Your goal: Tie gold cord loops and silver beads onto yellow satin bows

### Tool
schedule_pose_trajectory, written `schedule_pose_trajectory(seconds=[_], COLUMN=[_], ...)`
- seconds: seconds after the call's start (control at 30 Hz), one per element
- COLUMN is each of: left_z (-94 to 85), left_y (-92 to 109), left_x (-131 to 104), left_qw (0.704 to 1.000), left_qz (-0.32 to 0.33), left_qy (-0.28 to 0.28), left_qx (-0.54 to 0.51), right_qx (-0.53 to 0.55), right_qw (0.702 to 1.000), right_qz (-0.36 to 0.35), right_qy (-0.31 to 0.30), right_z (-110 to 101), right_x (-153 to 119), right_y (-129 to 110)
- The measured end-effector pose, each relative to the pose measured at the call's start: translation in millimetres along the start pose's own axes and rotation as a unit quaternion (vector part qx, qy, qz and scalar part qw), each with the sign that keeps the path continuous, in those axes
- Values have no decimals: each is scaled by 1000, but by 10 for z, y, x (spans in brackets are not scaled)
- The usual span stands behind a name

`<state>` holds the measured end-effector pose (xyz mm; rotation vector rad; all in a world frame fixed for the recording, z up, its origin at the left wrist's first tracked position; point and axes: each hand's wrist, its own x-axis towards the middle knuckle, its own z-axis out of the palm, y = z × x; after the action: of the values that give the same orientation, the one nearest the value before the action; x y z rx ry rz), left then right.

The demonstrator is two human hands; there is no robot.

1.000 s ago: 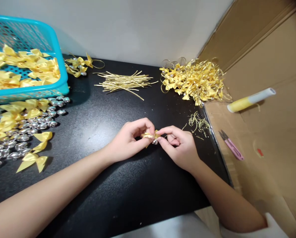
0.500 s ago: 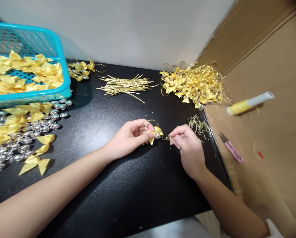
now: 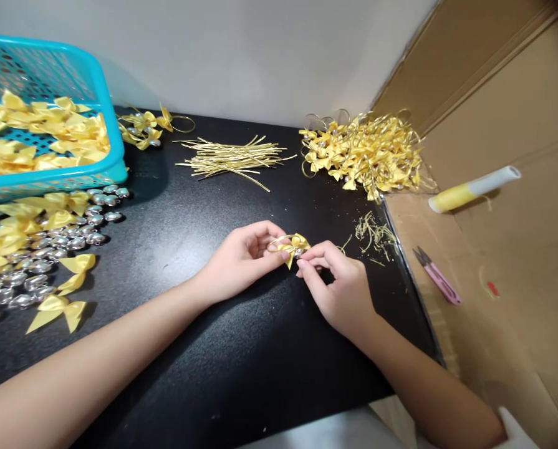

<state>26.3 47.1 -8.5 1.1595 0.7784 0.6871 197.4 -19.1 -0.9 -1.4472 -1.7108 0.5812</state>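
Note:
Near the middle of the black table, my left hand (image 3: pixel 250 257) pinches a yellow ribbon bow (image 3: pixel 299 242) that has a gold wire loop and a silver bell. Thumb and forefinger of my right hand (image 3: pixel 337 280) are closed at the right side of the bow, beside the bell; a thin gold strand shows behind these fingers. Gold wire strips (image 3: pixel 234 157) lie in a bundle beyond my hands. At the left, silver bells (image 3: pixel 40 265) and loose yellow bows (image 3: pixel 77 271) are spread on the table.
A turquoise basket (image 3: pixel 115 140) of yellow bows stands at the upper left. A pile of looped bows (image 3: pixel 365 153) lies at the back right, with wire scraps (image 3: pixel 375 234) nearer. Pink snips (image 3: pixel 440 280) and a yellow-white tube (image 3: pixel 475 189) are on the cardboard at right.
My right hand has moved left, and its fingertips are now at the bow. My left hand stays almost in place with the bow. The view has shifted slightly.

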Motion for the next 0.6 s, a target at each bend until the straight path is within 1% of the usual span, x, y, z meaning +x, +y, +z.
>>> schedule_pose_trajectory(seconds=[0.13, 0.33, 0.47, 0.6], left_z=[2, 20, 29, 25], left_y=[10, 25, 56, 76], left_x=[-2, 0, 8, 6], left_qw=[1000, 1000, 999, 998], left_qz=[-2, -1, -7, -13], left_qy=[6, 21, 37, 41], left_qx=[1, -4, 25, 42], right_qx=[-13, -31, -36, -37], right_qw=[1000, 999, 999, 999], right_qz=[-6, -13, -7, -10], right_qy=[-6, 12, 15, 24], right_z=[-4, 9, 17, 20], right_x=[-10, -9, -4, 2], right_y=[-4, -9, -11, -9])
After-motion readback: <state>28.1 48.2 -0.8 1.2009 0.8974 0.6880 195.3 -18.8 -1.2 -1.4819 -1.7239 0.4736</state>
